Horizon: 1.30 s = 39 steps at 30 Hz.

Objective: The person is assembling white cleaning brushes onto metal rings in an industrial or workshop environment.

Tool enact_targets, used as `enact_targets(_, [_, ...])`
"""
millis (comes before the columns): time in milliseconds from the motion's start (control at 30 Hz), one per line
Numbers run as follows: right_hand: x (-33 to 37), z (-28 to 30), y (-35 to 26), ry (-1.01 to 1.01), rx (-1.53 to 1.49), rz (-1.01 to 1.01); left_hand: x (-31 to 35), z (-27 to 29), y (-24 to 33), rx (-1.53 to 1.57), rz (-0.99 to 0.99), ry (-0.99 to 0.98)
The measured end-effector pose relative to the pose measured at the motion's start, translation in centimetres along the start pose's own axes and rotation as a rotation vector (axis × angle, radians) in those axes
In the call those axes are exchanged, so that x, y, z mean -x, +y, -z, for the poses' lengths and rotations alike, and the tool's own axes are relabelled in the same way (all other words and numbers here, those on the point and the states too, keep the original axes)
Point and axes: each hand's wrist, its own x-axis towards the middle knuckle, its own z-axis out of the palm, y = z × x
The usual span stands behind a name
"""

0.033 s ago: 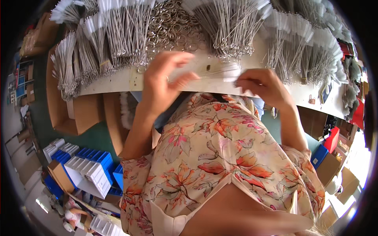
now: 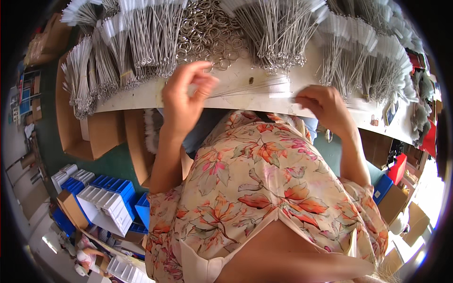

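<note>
Several thin wire brushes with white bristle heads [image 2: 279,86] lie crosswise near the table's front edge, between my hands. My left hand [image 2: 183,96] is raised at their wire ends, with its fingers apart and partly curled; nothing shows in it. Just beyond its fingertips is a heap of metal rings [image 2: 207,35]. To the right of the bristle heads, the fingers of my right hand [image 2: 325,106] are bent and pressed together. Whatever they pinch, if anything, is too small to make out.
Bundles of wire brushes stand along the back of the table [image 2: 236,78], at left [image 2: 151,42], centre [image 2: 276,37] and right [image 2: 349,52]. A cardboard box [image 2: 106,141] is below at left, near blue and white plastic bins [image 2: 106,203]. Another person [image 2: 87,257] is far off, lower left.
My left hand has drawn back leftward from the wires, and its fingers have curled more. My right hand has shifted slightly right and down, away from the bristle heads. The brushes now show more fully.
</note>
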Motion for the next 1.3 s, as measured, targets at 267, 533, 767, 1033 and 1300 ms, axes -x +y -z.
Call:
enact_targets(267, [-0.3,-3.4,0.0,0.113,-0.027,0.144,4.7,0.9,-2.8,-0.569,0.093,-0.055])
enact_targets(533, [-6.9,-6.3,-6.7,0.174,-0.153,0.48,-0.2,1.2,2.1,0.332,0.213,-0.002])
enact_targets(767, [-6.3,-2.5,-7.1,-0.086,-0.62,0.26,-3.9,3.3,4.0,0.31,-0.141,-0.353])
enact_targets(1033, [-5.9,-1.7,-6.5,-0.221,-0.833,0.169,-4.3,2.4,4.6,0.35,-0.13,-0.387])
enact_targets(1300, [-5.7,0.7,-8.8,-0.027,-1.042,0.134,-3.7,0.7,6.7,0.238,-0.306,-0.04])
